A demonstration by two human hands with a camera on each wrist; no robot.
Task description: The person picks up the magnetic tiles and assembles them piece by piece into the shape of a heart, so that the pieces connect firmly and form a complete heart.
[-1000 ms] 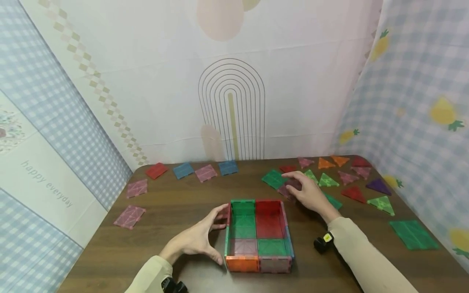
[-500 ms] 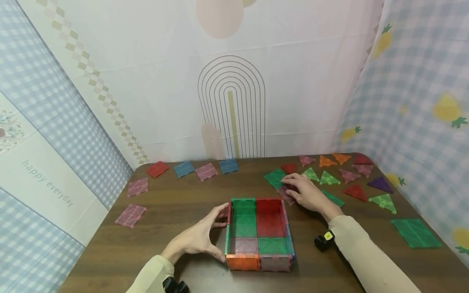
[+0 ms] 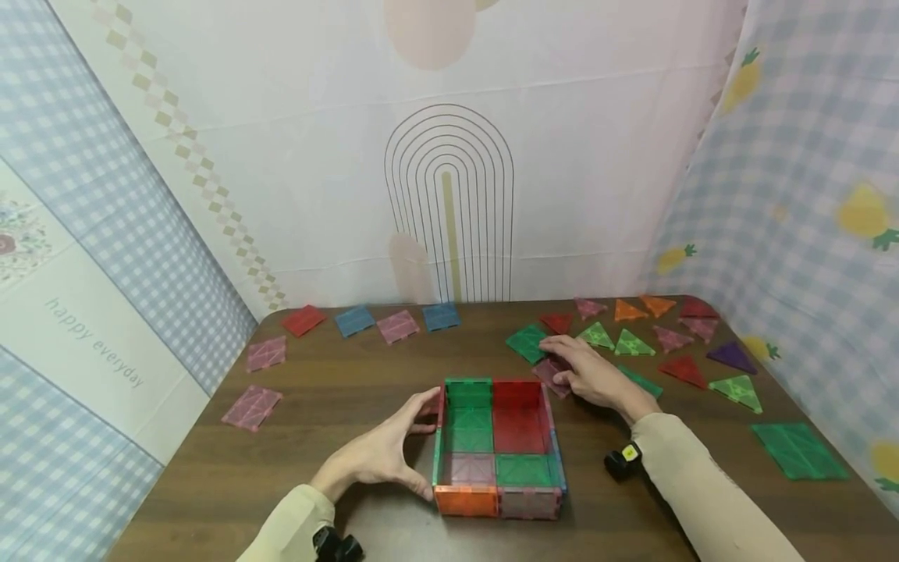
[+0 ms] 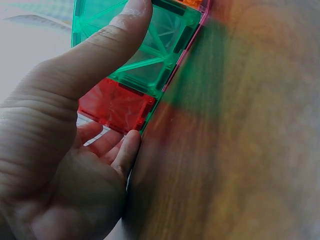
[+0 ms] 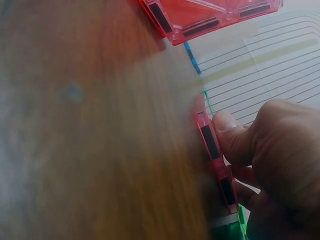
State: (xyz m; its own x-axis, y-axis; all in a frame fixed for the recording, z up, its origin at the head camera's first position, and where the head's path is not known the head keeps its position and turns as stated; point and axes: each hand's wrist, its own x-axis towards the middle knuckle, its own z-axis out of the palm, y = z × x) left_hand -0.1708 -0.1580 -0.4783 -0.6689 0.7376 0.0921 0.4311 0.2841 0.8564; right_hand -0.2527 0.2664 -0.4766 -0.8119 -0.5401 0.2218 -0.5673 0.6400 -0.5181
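An open box (image 3: pixel 497 446) of coloured plastic tiles sits at the lower middle of the head view, on the brown desk (image 3: pixel 337 390). The left hand (image 3: pixel 382 453) is spread against the box's left wall, thumb near the front corner and fingers touching the far end of that wall; in the left wrist view the thumb (image 4: pixel 107 42) lies flat on a green tile, with the fingers relaxed rather than gripping. The right hand (image 3: pixel 590 373) lies just right of the box's far right corner, fingers curled on a dark pink square tile (image 3: pixel 551 372) lying on the desk beside that corner. The right wrist view shows this pink tile (image 5: pixel 212 150) pinched at its edge by the thumb. A green square tile (image 3: pixel 528 342) lies just beyond it.
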